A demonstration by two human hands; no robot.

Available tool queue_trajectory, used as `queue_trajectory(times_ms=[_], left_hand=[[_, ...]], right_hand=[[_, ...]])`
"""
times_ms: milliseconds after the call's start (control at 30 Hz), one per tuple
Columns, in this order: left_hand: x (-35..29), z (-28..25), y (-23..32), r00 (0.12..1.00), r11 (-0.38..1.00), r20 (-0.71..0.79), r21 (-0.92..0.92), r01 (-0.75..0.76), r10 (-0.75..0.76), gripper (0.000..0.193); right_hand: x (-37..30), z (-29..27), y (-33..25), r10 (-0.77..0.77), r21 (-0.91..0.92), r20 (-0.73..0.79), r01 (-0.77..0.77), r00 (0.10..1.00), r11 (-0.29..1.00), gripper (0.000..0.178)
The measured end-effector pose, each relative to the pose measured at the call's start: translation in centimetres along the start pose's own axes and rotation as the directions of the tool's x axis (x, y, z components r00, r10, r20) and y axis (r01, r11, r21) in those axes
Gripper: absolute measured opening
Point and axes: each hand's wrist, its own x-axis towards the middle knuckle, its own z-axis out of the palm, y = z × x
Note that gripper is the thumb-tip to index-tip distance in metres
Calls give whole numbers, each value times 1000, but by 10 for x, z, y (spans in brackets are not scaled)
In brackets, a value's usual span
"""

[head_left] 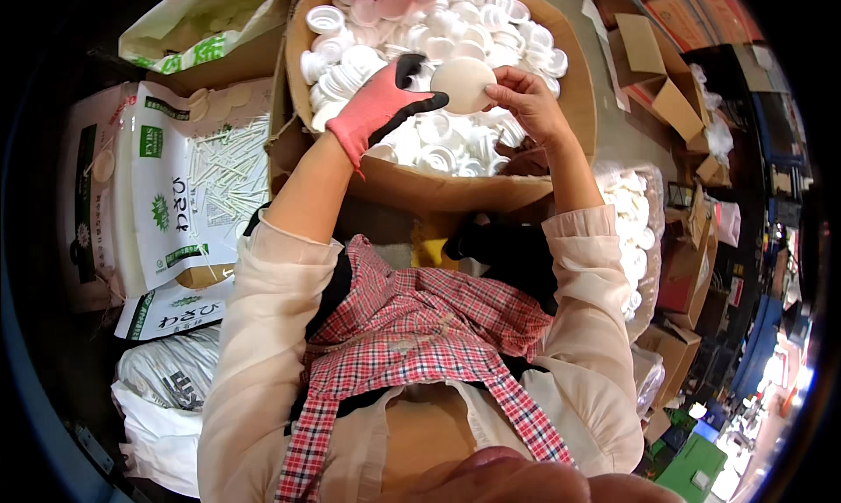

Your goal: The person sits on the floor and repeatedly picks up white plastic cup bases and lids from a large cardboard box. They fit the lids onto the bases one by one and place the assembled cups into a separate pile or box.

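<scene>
A round, flat, cream-coloured disc (463,86) is held up over a big cardboard box of white plastic lids (438,157). My right hand (528,100), bare, pinches the disc's right edge between thumb and fingers. On its other side is my left hand (378,107), in a red work glove with black fingertips. The left thumb reaches the disc's left edge, while the fingers stand apart from the thumb; whether the thumb presses on it I cannot tell. The lids beneath lie heaped in loose disorder.
To the left, thin white sticks (229,166) lie scattered on a printed white sack (158,187), with a few pale discs. An open white bag (206,30) stands at the far left. A clear bag of white pieces (632,231) sits at right, near several cardboard boxes (657,56).
</scene>
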Motion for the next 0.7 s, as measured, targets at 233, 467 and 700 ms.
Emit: queue_trajectory(times_ms=[233, 467, 700], left_hand=[[8, 51, 3, 952, 761, 251, -578, 294, -178, 26], [26, 87, 3, 942, 779, 265, -540, 320, -204, 23], [24, 121, 11, 912, 854, 408, -461, 240, -36, 24]], right_hand=[[-61, -62, 57, 204, -896, -438, -444, 876, -19, 37], [-90, -110, 39, 46, -477, -512, -328, 858, 815, 17], [-80, -37, 30, -438, -344, -307, 330, 845, 879, 30]])
